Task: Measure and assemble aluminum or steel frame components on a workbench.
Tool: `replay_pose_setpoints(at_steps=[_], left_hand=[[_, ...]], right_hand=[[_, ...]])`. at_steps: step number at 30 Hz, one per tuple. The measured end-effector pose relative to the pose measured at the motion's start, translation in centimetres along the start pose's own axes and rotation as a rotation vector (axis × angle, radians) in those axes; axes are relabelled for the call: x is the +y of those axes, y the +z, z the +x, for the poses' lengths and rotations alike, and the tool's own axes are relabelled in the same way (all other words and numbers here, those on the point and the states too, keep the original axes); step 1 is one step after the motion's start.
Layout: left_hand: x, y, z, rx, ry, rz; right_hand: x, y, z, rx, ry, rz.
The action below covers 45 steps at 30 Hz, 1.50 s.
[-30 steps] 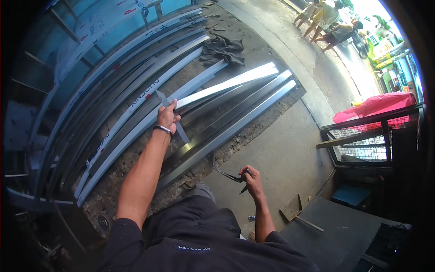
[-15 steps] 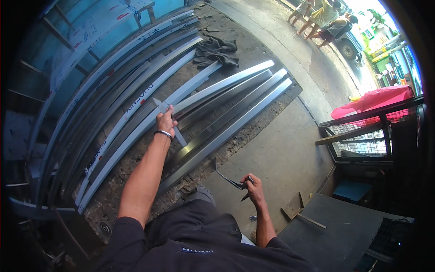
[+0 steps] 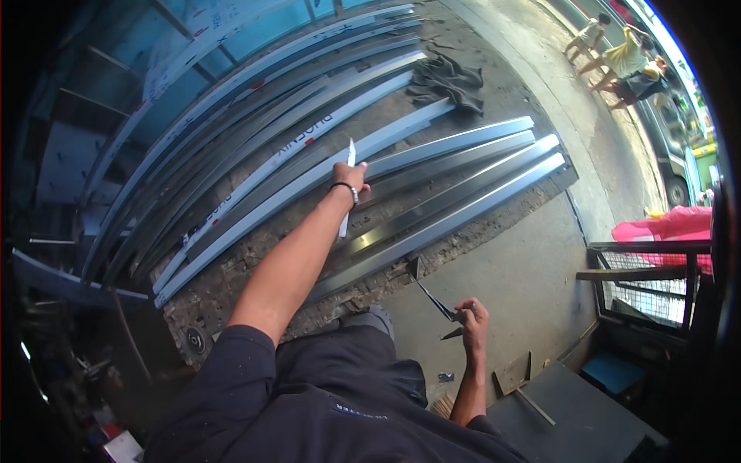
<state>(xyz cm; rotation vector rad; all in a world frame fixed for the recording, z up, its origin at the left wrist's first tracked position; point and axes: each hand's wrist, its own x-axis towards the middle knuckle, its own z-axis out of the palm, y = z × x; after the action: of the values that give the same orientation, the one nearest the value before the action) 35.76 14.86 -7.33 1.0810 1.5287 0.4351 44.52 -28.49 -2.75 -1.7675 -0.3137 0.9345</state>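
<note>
My left hand (image 3: 351, 179), with a beaded bracelet at its wrist, is closed round a flat silver metal square (image 3: 352, 150). The square stands nearly edge-on to me, its ends showing above and below my fist. Beneath it lie long metal bars (image 3: 455, 202), side by side on a rough, worn worktop (image 3: 463, 245). Off the worktop's near edge, my right hand (image 3: 473, 316) is closed on a thin dark tool (image 3: 436, 301) with a bent, pointed end. Its exact kind is unclear, and my fingers hide part of it.
Several more bars, some in white film (image 3: 282, 147), fill the worktop's left side. A dark cloth (image 3: 448, 81) lies across the far bar ends. At right stand a mesh-panelled frame (image 3: 644, 282) with pink sheeting (image 3: 668, 225) and a dark table (image 3: 552, 417). People (image 3: 621, 62) are outside.
The view has swung left, so the scene sits further right. My left hand has turned the square from showing its flat face to nearly edge-on. My right hand keeps its dark tool.
</note>
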Motion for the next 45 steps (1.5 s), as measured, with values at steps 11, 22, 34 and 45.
replay_pose_setpoints(at_steps=[11,22,34,45], left_hand=[[1.6,-2.5,0.2,0.055,0.167,0.764],[0.5,-1.5,1.7,0.006,0.124,0.544],[-3.5,-15.4,-22.9,-0.821,0.135,-0.414],[-18.9,-25.8,-34.8,0.302,0.27,-0.378]], right_hand=[[-1.9,0.5,0.8,-0.064,-0.116,-0.224],[-4.9,1.4,0.4,-0.162,-0.173,-0.273],[-14.5,15.5,-0.4,-0.518,-0.33,0.416],[-8.9,32.6,-10.5,-1.175,-0.054,0.368]])
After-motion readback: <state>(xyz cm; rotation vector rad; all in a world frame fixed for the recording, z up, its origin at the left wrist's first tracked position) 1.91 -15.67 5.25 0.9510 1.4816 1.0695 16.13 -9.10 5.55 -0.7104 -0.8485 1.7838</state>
